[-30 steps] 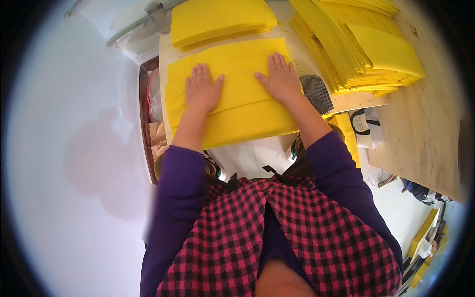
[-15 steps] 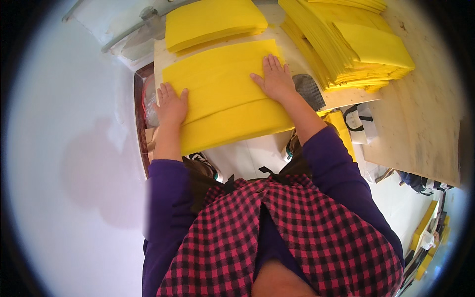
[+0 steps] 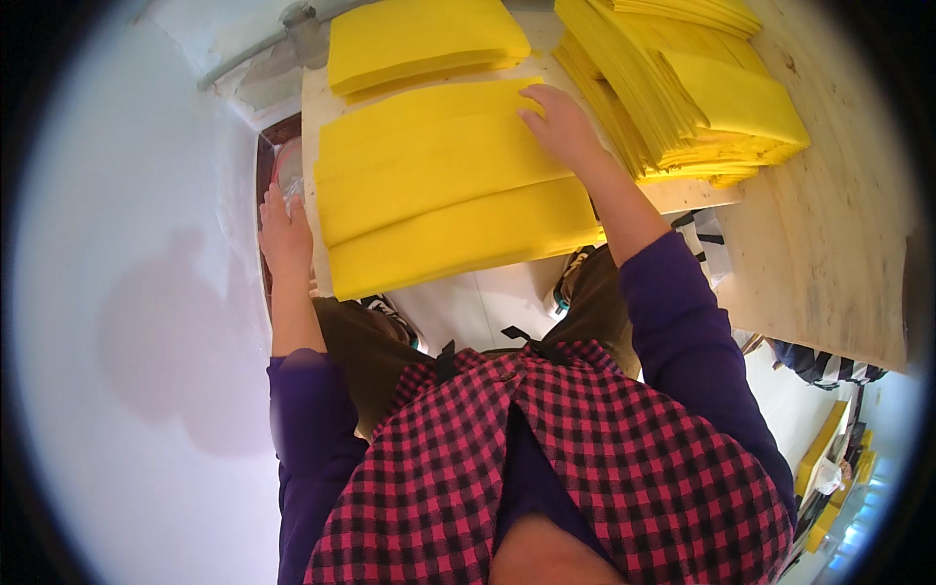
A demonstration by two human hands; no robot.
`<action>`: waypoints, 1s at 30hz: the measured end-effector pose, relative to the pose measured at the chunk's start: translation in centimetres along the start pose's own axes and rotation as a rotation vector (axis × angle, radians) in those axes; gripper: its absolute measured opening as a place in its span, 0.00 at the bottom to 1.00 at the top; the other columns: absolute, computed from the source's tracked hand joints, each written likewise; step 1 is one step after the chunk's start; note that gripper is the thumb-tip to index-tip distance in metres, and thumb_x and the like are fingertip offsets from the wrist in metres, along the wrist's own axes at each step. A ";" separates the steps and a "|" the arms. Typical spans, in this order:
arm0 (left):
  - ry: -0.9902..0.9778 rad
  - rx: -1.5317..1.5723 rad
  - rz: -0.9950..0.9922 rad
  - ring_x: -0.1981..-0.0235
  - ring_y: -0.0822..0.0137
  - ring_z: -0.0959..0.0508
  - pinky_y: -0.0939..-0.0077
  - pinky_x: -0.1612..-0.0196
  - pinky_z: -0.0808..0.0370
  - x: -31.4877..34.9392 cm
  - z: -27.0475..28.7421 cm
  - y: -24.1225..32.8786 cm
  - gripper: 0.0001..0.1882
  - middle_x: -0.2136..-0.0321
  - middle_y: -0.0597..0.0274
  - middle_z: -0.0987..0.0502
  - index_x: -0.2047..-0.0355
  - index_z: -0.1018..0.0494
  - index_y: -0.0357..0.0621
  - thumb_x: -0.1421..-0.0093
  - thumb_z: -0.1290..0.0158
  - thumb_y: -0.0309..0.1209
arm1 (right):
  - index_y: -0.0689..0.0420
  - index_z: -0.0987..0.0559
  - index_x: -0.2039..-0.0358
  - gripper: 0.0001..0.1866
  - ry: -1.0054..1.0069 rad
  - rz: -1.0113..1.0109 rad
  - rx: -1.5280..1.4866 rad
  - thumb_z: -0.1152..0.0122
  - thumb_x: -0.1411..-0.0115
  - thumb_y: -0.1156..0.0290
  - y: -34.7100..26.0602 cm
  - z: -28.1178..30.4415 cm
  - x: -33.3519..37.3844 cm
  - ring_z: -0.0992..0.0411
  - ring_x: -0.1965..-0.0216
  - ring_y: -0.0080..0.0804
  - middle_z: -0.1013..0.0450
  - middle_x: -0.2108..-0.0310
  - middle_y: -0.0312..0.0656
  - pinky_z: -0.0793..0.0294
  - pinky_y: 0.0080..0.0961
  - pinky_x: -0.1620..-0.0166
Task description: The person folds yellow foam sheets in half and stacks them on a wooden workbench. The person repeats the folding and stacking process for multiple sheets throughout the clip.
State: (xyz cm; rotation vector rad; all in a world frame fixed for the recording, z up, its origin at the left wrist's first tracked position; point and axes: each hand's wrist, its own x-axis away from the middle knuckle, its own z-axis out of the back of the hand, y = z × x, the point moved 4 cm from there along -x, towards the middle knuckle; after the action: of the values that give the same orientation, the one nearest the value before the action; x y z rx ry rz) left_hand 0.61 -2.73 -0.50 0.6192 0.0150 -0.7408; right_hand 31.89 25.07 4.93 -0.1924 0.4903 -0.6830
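A stack of flat yellow fabric-like sheets (image 3: 429, 146) lies in front of me, with a folded-looking band along its near side that overhangs the table edge. My left hand (image 3: 286, 234) is off the stack, just beyond its left edge, fingers stretched and holding nothing. At the stack's far right corner is my right hand (image 3: 565, 127), fingers slightly bent and thumb apart from them. Its fingertips touch or hover at the corner; I cannot tell which. Behind lies a second yellow stack (image 3: 419, 39).
A tall, uneven pile of yellow folded pieces (image 3: 731, 97) fills the far right of the wooden table (image 3: 819, 234). A white wall (image 3: 127, 195) runs close on the left. A clear plastic bag (image 3: 291, 171) sits below the table's left edge. More yellow pieces (image 3: 824, 439) lie low at right.
My left hand has lifted off the sheets and moved left past their edge. My right hand has shifted slightly right and up, its flat fingers now bent. The grey textured pad is now hidden.
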 end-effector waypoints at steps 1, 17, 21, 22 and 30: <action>0.025 0.066 -0.014 0.36 0.49 0.43 0.58 0.36 0.46 0.5 0.5 -0.2 0.28 0.39 0.45 0.41 0.38 0.44 0.37 0.34 0.59 0.40 | 0.58 0.26 0.51 0.20 -0.011 0.024 -0.047 0.46 0.40 0.59 -0.3 -0.2 -0.8 0.36 0.44 0.43 0.31 0.48 0.46 0.37 0.35 0.43; 0.070 0.394 0.046 0.45 0.55 0.31 0.70 0.44 0.34 10.1 2.1 -2.2 0.21 0.46 0.48 0.31 0.42 0.37 0.35 0.36 0.59 0.28 | 0.55 0.22 0.59 0.20 -0.514 0.212 -0.056 0.34 0.50 0.60 -8.2 -7.4 -8.2 0.27 0.58 0.40 0.25 0.62 0.42 0.27 0.33 0.56; 0.127 0.367 -0.042 0.45 0.53 0.31 0.68 0.44 0.34 9.7 1.5 -2.3 0.21 0.46 0.48 0.30 0.43 0.36 0.35 0.37 0.58 0.26 | 0.58 0.23 0.63 0.18 -0.675 0.217 -0.058 0.34 0.52 0.62 -9.7 -8.1 -9.3 0.29 0.65 0.35 0.27 0.68 0.39 0.28 0.29 0.62; 0.139 0.350 -0.071 0.45 0.53 0.31 0.68 0.44 0.34 9.7 1.4 -2.3 0.21 0.46 0.48 0.30 0.44 0.36 0.35 0.37 0.58 0.26 | 0.58 0.23 0.64 0.17 -0.709 0.238 -0.038 0.34 0.52 0.62 -10.1 -8.1 -9.6 0.29 0.66 0.34 0.27 0.69 0.39 0.28 0.28 0.63; 0.129 0.340 -0.035 0.45 0.53 0.31 0.67 0.44 0.34 10.0 1.7 -2.9 0.21 0.46 0.48 0.30 0.44 0.35 0.35 0.38 0.57 0.25 | 0.60 0.26 0.71 0.14 -0.921 0.285 -0.029 0.34 0.53 0.65 -12.0 -6.8 -10.1 0.32 0.70 0.31 0.30 0.74 0.37 0.32 0.28 0.68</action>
State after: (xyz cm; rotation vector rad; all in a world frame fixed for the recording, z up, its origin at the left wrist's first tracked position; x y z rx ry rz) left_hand 5.90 -11.59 -2.91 0.9927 0.0188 -0.7425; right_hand 15.10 22.32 6.64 -0.4255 -0.3547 -0.2524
